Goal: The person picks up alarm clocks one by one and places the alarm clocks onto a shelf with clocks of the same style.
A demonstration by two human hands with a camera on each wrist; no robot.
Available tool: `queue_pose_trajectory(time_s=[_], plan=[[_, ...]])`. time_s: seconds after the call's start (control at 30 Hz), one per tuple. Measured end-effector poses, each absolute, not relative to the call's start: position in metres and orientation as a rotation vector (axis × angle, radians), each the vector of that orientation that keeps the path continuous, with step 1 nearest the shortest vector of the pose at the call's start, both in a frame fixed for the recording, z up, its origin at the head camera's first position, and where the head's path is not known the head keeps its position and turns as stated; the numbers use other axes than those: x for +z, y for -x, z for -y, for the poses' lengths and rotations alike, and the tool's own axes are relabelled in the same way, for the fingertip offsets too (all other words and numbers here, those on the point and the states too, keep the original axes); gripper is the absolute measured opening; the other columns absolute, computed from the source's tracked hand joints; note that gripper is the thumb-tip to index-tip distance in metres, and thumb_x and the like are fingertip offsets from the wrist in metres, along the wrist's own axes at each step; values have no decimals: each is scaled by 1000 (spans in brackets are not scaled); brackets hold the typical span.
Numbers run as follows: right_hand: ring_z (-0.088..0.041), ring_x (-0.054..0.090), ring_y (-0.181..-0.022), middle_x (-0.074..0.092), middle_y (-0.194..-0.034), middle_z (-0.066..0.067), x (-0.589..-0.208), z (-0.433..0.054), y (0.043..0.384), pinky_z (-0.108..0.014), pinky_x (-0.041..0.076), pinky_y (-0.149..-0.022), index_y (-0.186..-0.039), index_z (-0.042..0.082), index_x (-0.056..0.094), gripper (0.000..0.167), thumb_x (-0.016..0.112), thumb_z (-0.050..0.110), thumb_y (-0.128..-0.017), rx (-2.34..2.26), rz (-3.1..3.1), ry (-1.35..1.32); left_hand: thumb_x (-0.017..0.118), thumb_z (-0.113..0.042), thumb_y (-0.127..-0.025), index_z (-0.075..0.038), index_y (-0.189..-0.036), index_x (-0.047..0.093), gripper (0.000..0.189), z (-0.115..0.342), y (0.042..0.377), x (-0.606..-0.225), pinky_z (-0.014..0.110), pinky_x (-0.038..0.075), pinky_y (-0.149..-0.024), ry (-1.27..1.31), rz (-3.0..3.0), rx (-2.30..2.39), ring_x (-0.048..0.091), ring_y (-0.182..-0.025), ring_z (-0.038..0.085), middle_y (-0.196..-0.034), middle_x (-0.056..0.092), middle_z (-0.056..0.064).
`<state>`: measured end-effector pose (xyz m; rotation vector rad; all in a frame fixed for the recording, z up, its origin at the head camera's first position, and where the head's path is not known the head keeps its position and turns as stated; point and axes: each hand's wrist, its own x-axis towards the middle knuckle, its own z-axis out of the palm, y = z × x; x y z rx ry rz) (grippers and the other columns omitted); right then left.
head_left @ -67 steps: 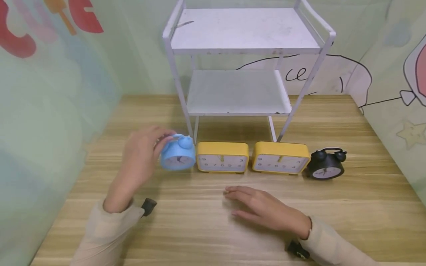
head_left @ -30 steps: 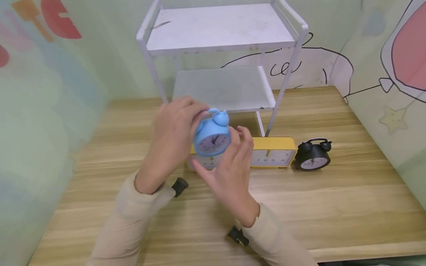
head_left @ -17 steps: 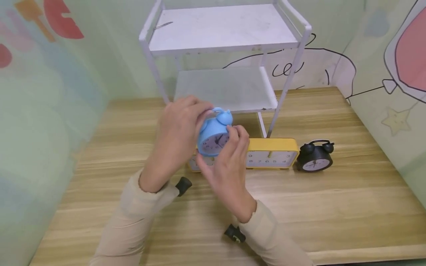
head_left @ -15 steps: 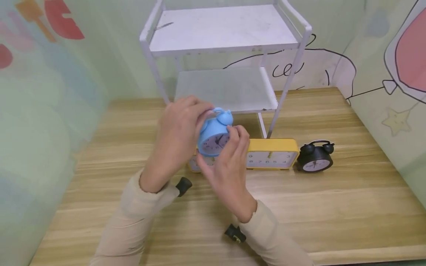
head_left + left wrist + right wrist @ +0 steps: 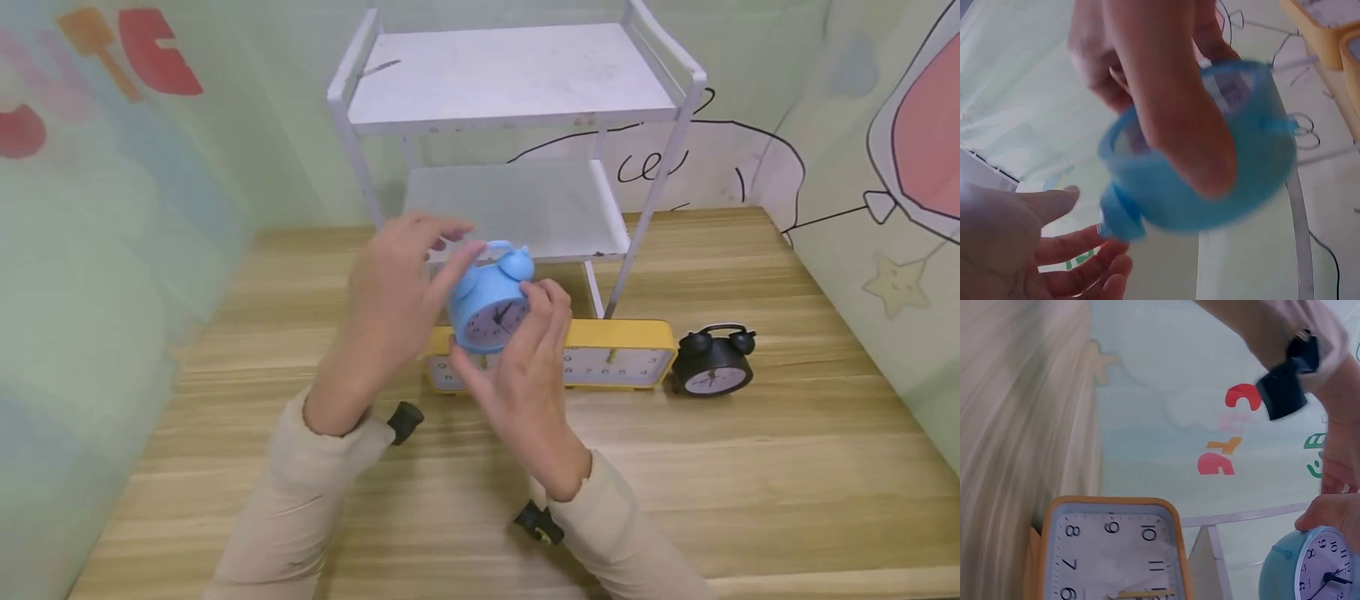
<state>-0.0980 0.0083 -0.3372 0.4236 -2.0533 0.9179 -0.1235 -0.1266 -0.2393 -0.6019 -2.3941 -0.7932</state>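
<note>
A light blue twin-bell alarm clock (image 5: 491, 300) is held up in front of the yellow clocks, its dial tilted downward. My right hand (image 5: 525, 383) grips its body, thumb under the left side of the dial and fingers on the right. My left hand (image 5: 393, 292) is beside the handle with its fingers spread and the thumb pointing toward the bells. In the left wrist view, a gap shows between the left fingers (image 5: 1079, 250) and most of the clock (image 5: 1229, 181). In the right wrist view, the right thumb (image 5: 1329, 509) lies on the clock's edge.
Two yellow rectangular clocks stand side by side on the wood-grain table (image 5: 450, 500); the right one (image 5: 618, 354) shows more than the left (image 5: 442, 371). A black alarm clock (image 5: 715, 362) stands at their right. Behind is a white two-shelf rack (image 5: 510, 75). Printed walls enclose the table.
The left hand lifted the blue alarm clock from the left end of the row and brought it to the middle. The right hand took hold of its body, and the left fingers have loosened from the handle.
</note>
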Motion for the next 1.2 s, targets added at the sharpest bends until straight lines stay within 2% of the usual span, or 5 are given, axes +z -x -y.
queue_pose_trajectory(time_s=[0.2, 0.37, 0.53, 0.93, 1.2], plan=[[-38, 41, -120, 35, -127, -24, -333, -14, 99, -43, 45, -103, -130, -4, 31, 86, 87, 25, -72, 937, 2053, -422, 68, -29, -97, 2, -102, 65, 32, 158, 135, -244, 27, 54, -70, 330, 2280, -1001, 62, -81, 17, -91, 68, 8], [-38, 41, -120, 35, -127, -24, -333, -15, 100, -44, 45, -103, -130, -4, 30, 86, 87, 22, -72, 953, 2038, -420, 73, -28, -92, -1, -124, 53, 46, 178, 153, -255, 21, 54, -78, 108, 2187, -1181, 60, -95, 17, -106, 58, 7], [-38, 40, -121, 34, -128, -24, -334, -16, 100, -44, 45, -104, -132, -3, 29, 87, 88, 24, -73, 949, 2065, -420, 74, -30, -92, -4, -135, 55, 54, 189, 169, -271, 27, 56, -87, 58, 2245, -1204, 64, -103, 18, -120, 63, 9], [-37, 39, -123, 33, -129, -24, -332, -16, 99, -44, 44, -104, -132, -3, 29, 89, 89, 25, -72, 946, 2095, -422, 64, -16, -99, 5, -116, 60, 27, 189, 180, -285, 24, 58, -80, 131, 2264, -1212, 67, -97, 25, -110, 68, 15], [-36, 38, -124, 34, -130, -24, -324, -16, 100, -43, 41, -108, -133, -3, 29, 91, 90, 26, -72, 936, 2077, -456, 63, -12, -99, 6, -114, 60, 24, 187, 181, -285, 23, 58, -78, 143, 2268, -1182, 68, -96, 26, -109, 68, 17]])
